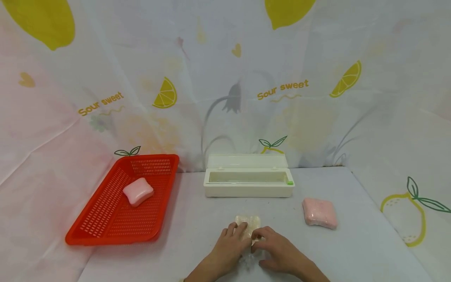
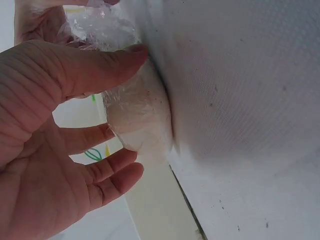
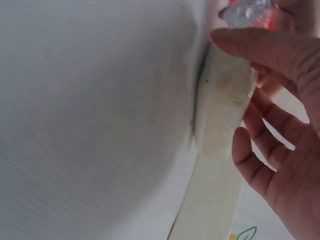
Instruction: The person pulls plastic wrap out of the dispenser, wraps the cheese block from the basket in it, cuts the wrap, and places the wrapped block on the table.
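Observation:
A cream-coloured, soap-like block [image 1: 248,219] in clear film lies on the table in front of me. My left hand [image 1: 228,247] holds its left side, fingers over the top and thumb at the near end. On the right side, my right hand [image 1: 277,249] grips it with bent fingers, its thumb also by the near end. Crumpled film [image 2: 102,25] bunches up between the two hands in the left wrist view. The right wrist view shows the block's side [image 3: 225,100] resting against the table. Fingers hide part of the block's top.
Behind the block stands a white cling film box [image 1: 248,191], lid raised, with a green slider. A red basket [image 1: 162,219] at the left contains a pink block [image 1: 138,192]. Another pink block [image 1: 320,213] lies at the right. A printed cloth [image 1: 225,78] hangs behind.

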`<state>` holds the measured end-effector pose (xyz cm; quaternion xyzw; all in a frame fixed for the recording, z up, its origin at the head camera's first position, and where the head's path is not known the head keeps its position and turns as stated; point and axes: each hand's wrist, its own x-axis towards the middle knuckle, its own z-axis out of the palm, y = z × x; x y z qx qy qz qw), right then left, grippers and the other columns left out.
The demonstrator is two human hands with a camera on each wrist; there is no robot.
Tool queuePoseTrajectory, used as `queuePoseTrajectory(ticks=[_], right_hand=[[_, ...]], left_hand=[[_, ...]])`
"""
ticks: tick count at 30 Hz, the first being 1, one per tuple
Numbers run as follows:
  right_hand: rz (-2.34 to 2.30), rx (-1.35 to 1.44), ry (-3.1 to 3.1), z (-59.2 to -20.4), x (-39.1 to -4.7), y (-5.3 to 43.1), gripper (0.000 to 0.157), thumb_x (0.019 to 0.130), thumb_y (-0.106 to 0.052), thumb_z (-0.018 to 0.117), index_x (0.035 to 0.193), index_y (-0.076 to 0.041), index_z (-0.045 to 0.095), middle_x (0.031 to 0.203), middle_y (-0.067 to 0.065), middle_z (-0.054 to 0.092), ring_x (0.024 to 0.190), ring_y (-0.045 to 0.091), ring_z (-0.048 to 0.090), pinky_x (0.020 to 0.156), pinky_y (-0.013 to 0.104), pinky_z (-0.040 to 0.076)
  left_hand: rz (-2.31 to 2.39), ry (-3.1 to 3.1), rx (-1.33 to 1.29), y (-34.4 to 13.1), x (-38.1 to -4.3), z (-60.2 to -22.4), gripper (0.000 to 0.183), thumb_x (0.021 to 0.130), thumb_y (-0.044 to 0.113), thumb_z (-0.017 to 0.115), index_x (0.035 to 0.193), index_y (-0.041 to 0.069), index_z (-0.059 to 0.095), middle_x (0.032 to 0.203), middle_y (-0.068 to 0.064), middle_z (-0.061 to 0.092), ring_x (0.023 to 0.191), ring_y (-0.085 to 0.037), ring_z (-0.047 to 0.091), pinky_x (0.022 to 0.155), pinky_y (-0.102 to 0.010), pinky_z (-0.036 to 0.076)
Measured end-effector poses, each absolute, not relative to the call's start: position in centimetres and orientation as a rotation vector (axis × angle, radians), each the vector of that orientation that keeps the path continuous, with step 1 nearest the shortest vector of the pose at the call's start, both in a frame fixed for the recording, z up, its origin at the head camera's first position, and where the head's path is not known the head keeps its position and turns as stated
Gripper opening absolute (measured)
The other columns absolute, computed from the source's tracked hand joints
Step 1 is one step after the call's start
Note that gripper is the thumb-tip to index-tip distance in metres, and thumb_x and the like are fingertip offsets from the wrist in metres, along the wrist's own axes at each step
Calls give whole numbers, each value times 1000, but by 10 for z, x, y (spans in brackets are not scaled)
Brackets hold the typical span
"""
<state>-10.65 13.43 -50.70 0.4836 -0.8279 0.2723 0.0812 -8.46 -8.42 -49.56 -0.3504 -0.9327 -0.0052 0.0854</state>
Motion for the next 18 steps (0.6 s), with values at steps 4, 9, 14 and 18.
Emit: queuePoseTrajectory(ticks=[4, 9, 14, 18], right_hand=[[697, 1416, -2431, -512, -107, 130, 30, 65, -19, 89, 87, -24, 71, 113, -5, 57, 102, 14, 55, 80, 30, 51], [566, 1374, -2445, -514, -105, 124, 23, 68, -25, 87, 84, -25, 71, 110, -4, 58, 98, 14, 54, 77, 28, 51], [559, 1333, -2454, -514, -103, 120, 22, 69, -23, 86, 83, -24, 69, 107, -4, 57, 94, 14, 53, 74, 27, 50], [599, 1299, -2430, -513, -101, 120, 22, 73, -20, 84, 88, -23, 68, 106, -5, 58, 94, 15, 56, 75, 28, 52]], left_hand=[[-31, -2778, -1071, -85, -85, -495, 27, 83, 20, 77, 105, 26, 62, 140, -15, 47, 116, -36, 52, 86, -43, 49], [-50, -2780, -1090, -85, -84, -497, 22, 85, 23, 75, 105, 26, 66, 141, -17, 47, 117, -37, 52, 87, -43, 49], [-83, -2719, -1107, -88, -86, -503, 18, 84, 22, 75, 99, 23, 66, 138, -18, 49, 113, -37, 53, 81, -43, 51], [-182, -2674, -1118, -92, -89, -506, 20, 81, 20, 76, 95, 19, 63, 135, -19, 53, 110, -37, 56, 76, -43, 53]])
